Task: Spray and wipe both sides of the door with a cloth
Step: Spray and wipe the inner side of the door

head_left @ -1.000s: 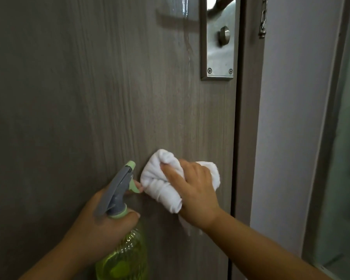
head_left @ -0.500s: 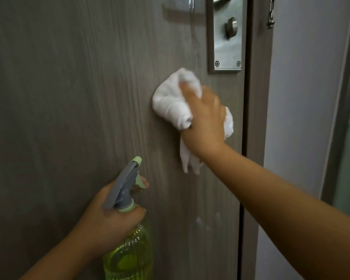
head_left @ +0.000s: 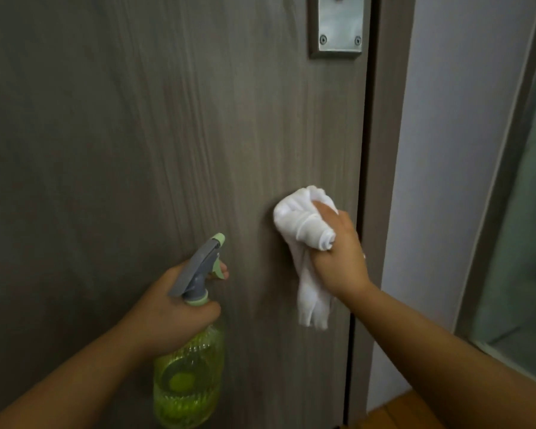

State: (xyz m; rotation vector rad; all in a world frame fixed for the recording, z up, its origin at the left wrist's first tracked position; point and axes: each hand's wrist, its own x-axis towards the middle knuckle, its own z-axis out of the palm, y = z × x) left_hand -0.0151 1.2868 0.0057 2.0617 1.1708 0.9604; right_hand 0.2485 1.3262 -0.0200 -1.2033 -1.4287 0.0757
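Observation:
A grey-brown wood-grain door (head_left: 167, 134) fills most of the head view. My right hand (head_left: 338, 255) grips a bunched white cloth (head_left: 304, 224) and presses it against the door near its right edge; a loose tail of the cloth hangs below the hand. My left hand (head_left: 174, 311) holds the neck of a yellow-green spray bottle (head_left: 188, 376) with a grey trigger head, its nozzle pointing up at the door and a finger on the trigger.
A metal lock plate (head_left: 338, 29) sits at the top, above the cloth. The door frame (head_left: 384, 150) runs down right of the door, then a white wall (head_left: 452, 150) and a glass panel (head_left: 523, 243). A strip of wooden floor (head_left: 409, 410) shows at the bottom right.
My right hand has slid the cloth down the door, away from the lock plate and nearer the right edge. The left hand with the bottle has stayed about where it was.

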